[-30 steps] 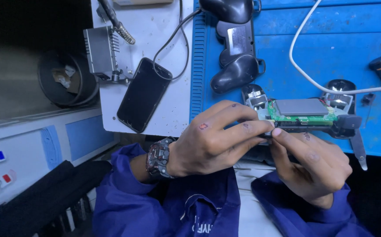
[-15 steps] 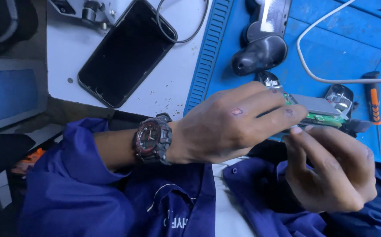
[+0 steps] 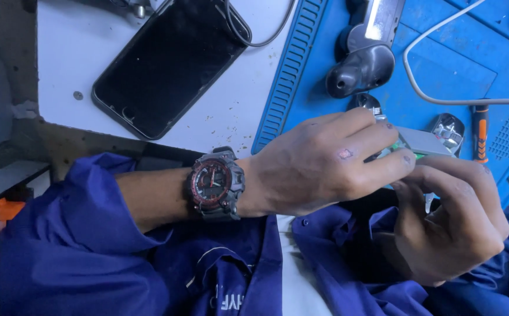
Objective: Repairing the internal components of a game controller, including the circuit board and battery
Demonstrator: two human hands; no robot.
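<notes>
Resting between both hands' grip, circuit board point(image 3: 421, 142).

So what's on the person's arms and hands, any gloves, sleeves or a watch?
No gloves: both the left hand and the right hand are bare. Both arms wear loose dark blue work-jacket sleeves, the left one pushed back up the forearm. On the left wrist sits a chunky grey wristwatch with a round dial ringed in red. The left hand's back carries a small pale mark near the knuckles.

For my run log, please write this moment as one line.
left hand: grips circuit board | right hand: grips same board from below | phone: flat on white table
</notes>
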